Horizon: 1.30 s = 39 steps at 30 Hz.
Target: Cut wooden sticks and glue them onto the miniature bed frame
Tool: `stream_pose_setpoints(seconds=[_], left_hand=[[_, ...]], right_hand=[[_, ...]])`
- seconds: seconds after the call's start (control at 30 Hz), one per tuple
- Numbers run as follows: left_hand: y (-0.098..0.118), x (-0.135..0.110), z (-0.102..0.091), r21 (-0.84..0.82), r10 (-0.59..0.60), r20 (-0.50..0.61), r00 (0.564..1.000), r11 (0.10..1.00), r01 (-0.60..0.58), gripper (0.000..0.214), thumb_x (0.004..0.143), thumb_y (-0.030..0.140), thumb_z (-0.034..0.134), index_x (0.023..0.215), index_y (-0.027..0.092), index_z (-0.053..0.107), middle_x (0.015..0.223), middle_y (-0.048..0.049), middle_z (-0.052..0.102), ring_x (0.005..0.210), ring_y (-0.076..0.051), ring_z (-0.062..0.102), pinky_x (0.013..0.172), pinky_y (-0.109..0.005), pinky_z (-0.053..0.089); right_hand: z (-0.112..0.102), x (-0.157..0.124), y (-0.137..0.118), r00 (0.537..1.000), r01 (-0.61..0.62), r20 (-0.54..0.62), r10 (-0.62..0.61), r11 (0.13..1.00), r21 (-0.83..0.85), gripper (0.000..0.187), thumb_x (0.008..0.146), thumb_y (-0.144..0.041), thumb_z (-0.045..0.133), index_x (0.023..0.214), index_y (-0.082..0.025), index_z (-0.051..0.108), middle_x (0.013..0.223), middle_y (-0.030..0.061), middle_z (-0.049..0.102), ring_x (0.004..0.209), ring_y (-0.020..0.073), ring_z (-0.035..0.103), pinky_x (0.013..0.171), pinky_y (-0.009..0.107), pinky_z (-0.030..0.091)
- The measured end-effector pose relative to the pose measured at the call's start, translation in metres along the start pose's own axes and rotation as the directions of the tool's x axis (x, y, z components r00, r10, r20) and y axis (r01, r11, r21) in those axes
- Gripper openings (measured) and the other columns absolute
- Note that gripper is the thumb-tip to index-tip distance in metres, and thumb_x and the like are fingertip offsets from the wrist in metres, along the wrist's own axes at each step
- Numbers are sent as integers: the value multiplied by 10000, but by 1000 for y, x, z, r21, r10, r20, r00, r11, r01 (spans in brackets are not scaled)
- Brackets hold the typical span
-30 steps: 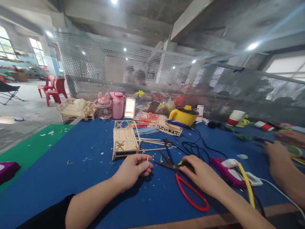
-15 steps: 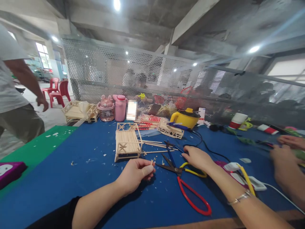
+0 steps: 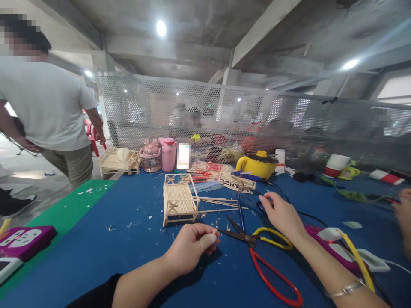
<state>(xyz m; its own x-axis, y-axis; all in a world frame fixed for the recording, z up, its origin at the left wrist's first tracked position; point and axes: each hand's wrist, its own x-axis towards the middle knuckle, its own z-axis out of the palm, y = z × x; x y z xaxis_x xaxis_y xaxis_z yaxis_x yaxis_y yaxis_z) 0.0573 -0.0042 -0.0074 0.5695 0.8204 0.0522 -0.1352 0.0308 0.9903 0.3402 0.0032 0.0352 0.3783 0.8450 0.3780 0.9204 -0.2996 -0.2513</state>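
Observation:
My left hand is closed, thumb and fingers pinching a short piece of pale wooden stick above the blue table. Further right, my right hand is closed at one handle of blue-handled pliers; its fingertips are partly hidden. The pliers' dark jaws point away near a small stick frame. Between my hands lie large scissors, blades apart, with one red and one yellow handle loop. Just beyond my left hand stands a miniature bed of glued sticks, loose wooden sticks at its right side.
A blue-handled glue gun rests on another stick piece, before a yellow pot. Pink bottles stand at the back. A purple power strip and cables lie by my right forearm. A person is at left; a co-worker's hand, far right.
The view has shifted, so the table items appear lower and further right. My right hand and the pliers have moved away from me and right. The person at left has come further into view.

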Motion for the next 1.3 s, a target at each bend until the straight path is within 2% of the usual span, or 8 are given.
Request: stream_pose_setpoints(seconds=[0.27,0.4,0.5,0.63,0.73,0.93,1.17,1.3], left_hand=[[26,7,37,217,233,31,972,948,-234,274,781,428,581,822,185,700,1344,-104,426,1230,-264,405,1048,-391,266],[20,7,44,165,157,91,983,972,-170,400,773,520,551,829,141,667,921,-85,617,873,-202,558,834,-345,425],[18,-2,38,175,183,183,966,961,-215,425,784,524,540,818,118,659,795,-58,605,773,-161,523,768,-298,414],[23,-13,30,136,174,351,920,963,-234,389,775,487,578,764,110,675,784,-63,602,768,-156,532,762,-277,411],[29,-16,27,117,123,407,905,976,-185,366,776,475,584,791,129,702,818,-74,614,789,-165,554,779,-284,420],[30,-11,12,40,167,324,931,981,-190,314,715,445,668,779,143,727,945,-92,632,923,-194,551,858,-294,392],[18,-5,9,-22,-37,-53,998,999,36,401,619,486,724,752,108,699,635,-22,608,542,-87,459,584,-240,374],[21,-4,13,-56,-64,-128,990,997,57,393,591,459,748,755,103,710,628,-24,605,549,-89,467,582,-237,389]], right_hand=[[-20,-65,-46,985,51,-170,43,856,514,361,810,-527,430,860,-203,581,707,31,645,647,193,589,611,280,453],[-10,-107,-77,984,-166,128,123,384,908,358,756,-542,544,886,-209,571,671,0,613,626,165,574,594,258,467],[-10,-124,-86,935,-342,336,-111,-48,938,327,695,-422,658,952,-230,595,945,39,655,933,199,590,828,301,452],[-12,-125,-82,804,-516,367,-468,-244,821,537,587,-327,658,1110,-231,583,1215,100,574,1201,266,446,981,398,337],[-10,-121,-81,744,-553,370,-556,-201,808,551,554,-283,582,1100,-210,576,1211,115,569,1163,293,481,961,432,348],[-16,-109,-73,857,-418,342,-385,-133,899,447,574,-205,471,1017,-255,511,908,39,625,1026,243,573,925,428,388],[-40,-100,-56,888,-59,393,-240,786,615,620,686,-219,484,1304,-241,439,1340,70,478,1238,260,413,1060,430,247],[-37,-103,-57,880,90,392,-269,904,418,637,696,-190,460,1330,-248,440,1388,46,442,1283,247,376,1066,409,267]])
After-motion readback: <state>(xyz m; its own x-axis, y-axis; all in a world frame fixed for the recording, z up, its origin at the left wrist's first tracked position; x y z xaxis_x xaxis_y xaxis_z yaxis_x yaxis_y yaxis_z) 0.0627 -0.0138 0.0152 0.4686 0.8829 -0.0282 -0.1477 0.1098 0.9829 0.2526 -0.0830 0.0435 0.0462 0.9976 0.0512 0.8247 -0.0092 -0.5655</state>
